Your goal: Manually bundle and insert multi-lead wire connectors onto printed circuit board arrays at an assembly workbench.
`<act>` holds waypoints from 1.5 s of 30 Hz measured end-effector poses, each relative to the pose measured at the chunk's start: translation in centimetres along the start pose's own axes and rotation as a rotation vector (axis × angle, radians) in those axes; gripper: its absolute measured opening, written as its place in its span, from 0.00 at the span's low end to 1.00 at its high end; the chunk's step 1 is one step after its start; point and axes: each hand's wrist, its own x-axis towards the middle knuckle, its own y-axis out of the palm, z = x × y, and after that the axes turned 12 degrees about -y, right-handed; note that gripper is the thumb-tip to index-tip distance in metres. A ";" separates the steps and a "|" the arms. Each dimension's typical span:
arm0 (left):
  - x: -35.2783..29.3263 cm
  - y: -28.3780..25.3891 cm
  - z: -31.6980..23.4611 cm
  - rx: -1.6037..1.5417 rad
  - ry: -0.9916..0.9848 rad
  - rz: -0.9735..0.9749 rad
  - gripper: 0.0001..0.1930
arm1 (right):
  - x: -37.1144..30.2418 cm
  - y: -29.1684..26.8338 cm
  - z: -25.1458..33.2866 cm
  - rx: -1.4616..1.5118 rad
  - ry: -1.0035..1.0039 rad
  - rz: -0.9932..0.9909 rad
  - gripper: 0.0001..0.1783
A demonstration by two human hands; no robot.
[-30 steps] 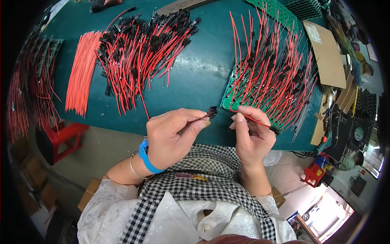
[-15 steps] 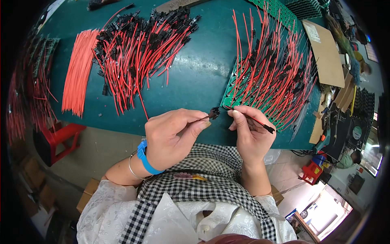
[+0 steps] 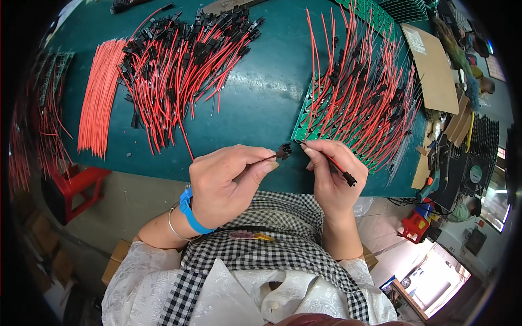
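The black connector you are working with stands free in front of you, just past your left fingertips and over the near edge of the green table. Your left hand, between 8 and 9 o'clock from it, has thumb and forefinger pinched on the dark wire right behind it. Your right hand, at 4 o'clock, pinches a red-and-black lead, whose far tip peeks out at 2 o'clock from the connector.

Over the last second that tip has come in closer, while your left grip has hardly altered. The lead's black plug has swung in from your hand's outer edge and lies across your fingers. Tip and connector look near but apart, so I'd judge nothing is joined.

Farther out, the heap of red leads lies at 10 o'clock, a bundle of plain red wires beyond it, and green circuit boards under more leads toward 2.
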 end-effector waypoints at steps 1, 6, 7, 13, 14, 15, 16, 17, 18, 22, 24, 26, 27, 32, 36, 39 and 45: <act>0.0 0.0 0.0 0.008 0.008 0.001 0.09 | 0.0 0.0 0.0 -0.002 0.007 -0.001 0.06; 0.1 -0.5 -0.6 0.069 -0.035 0.076 0.04 | 0.2 -0.2 0.2 -0.012 0.054 0.006 0.06; 0.1 -0.5 -0.7 0.071 -0.036 0.081 0.04 | 0.3 -0.3 0.1 -0.029 0.048 0.018 0.06; 0.1 -0.6 -0.6 0.073 -0.045 0.095 0.04 | 0.7 -0.2 0.4 -0.097 0.061 0.013 0.04; 0.1 -0.6 -0.6 0.068 -0.044 0.094 0.05 | 0.6 -0.1 0.4 -0.120 0.059 0.004 0.04; 0.1 -0.7 -0.7 0.066 -0.043 0.089 0.05 | 0.6 0.1 0.4 -0.140 0.055 -0.003 0.04; 0.2 -0.5 -0.7 0.056 -0.029 0.060 0.06 | 0.4 0.3 0.3 -0.143 0.046 -0.020 0.04; 0.2 -0.2 -0.6 0.046 -0.014 0.030 0.06 | 0.1 0.5 0.1 -0.146 0.036 -0.036 0.04; 0.2 0.0 -0.5 0.036 0.000 -0.004 0.07 | 0.1 0.7 0.0 -0.147 0.025 -0.050 0.05; 0.2 0.0 -0.5 0.014 -0.021 -0.004 0.08 | 0.5 0.8 0.3 -0.311 -0.062 0.017 0.07; 0.1 -0.2 -0.6 0.007 -0.055 0.011 0.08 | 0.9 0.9 0.3 -0.370 -0.146 0.030 0.08; 0.0 -0.1 -0.5 -0.019 -0.057 -0.003 0.08 | 1.2 0.8 0.5 -0.420 -0.145 0.048 0.09; 0.0 0.0 -0.4 -0.033 -0.058 -0.011 0.08 | 1.3 0.9 0.5 -0.445 -0.146 0.058 0.09; -0.1 -0.4 -0.5 -0.036 -0.077 0.019 0.05 | 1.3 1.2 0.6 -0.475 -0.146 0.067 0.09; 0.1 -0.5 -0.3 0.004 -0.007 0.002 0.05 | 1.7 1.5 0.3 -0.468 -0.147 0.071 0.11; 0.2 -0.7 -0.5 0.004 -0.052 -0.003 0.07 | 1.9 1.8 0.5 -0.497 -0.121 0.068 0.13; 0.1 -0.8 -0.7 -0.116 -0.172 0.032 0.07 | 1.8 2.3 0.2 -0.391 -0.138 -0.049 0.12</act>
